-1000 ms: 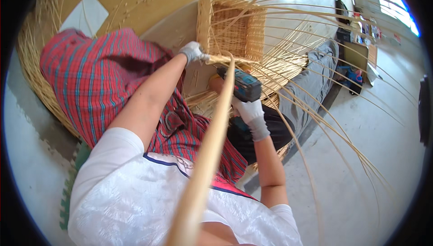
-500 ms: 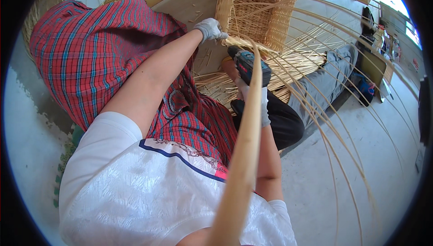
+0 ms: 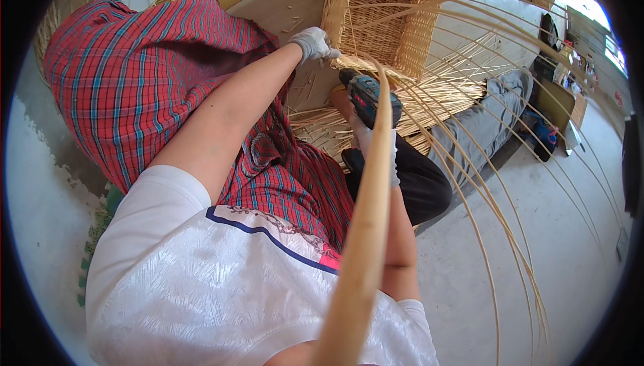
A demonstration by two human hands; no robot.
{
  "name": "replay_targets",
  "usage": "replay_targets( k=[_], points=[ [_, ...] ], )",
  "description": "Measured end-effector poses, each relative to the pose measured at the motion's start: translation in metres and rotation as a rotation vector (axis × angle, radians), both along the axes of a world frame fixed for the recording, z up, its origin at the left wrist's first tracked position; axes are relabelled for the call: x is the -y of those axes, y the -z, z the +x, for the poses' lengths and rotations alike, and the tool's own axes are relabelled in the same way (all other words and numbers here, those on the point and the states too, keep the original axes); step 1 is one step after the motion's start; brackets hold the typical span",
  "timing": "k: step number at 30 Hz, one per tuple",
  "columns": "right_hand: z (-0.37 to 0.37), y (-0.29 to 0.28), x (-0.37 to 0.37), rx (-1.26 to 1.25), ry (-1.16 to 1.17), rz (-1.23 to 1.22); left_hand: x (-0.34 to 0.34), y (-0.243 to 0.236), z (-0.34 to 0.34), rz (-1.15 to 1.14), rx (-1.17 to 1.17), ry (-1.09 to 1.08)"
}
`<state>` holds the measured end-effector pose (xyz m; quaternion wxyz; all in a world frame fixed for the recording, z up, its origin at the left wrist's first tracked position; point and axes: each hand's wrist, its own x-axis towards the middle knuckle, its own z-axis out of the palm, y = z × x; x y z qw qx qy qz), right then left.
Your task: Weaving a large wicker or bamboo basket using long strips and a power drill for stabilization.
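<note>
Gripping drill (image 3: 366,94) with right hand (image 3: 363,137), center, left hand (image 3: 312,45) at basket (image 3: 337,4) corner, upper center, can't tell if gripping

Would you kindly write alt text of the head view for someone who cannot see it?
A person's gloved right hand holds a power drill by the near edge of a woven basket; the gloved left hand is at its near corner, with loose canes nearby.
</note>
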<state>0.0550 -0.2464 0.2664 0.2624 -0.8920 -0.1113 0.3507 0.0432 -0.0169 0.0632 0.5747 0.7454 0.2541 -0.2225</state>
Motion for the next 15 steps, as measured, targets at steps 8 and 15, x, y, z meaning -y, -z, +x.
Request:
replay_targets(
  k=[8,15],
  points=[
    [-0.014,-0.001,-0.015,0.11,-0.084,-0.167,0.001,0.012,0.007,-0.078,-0.036,-0.044],
    [-0.011,-0.022,-0.032,-0.07,0.093,-0.241,-0.002,0.006,0.013,-0.109,-0.11,-0.054]
  ],
)
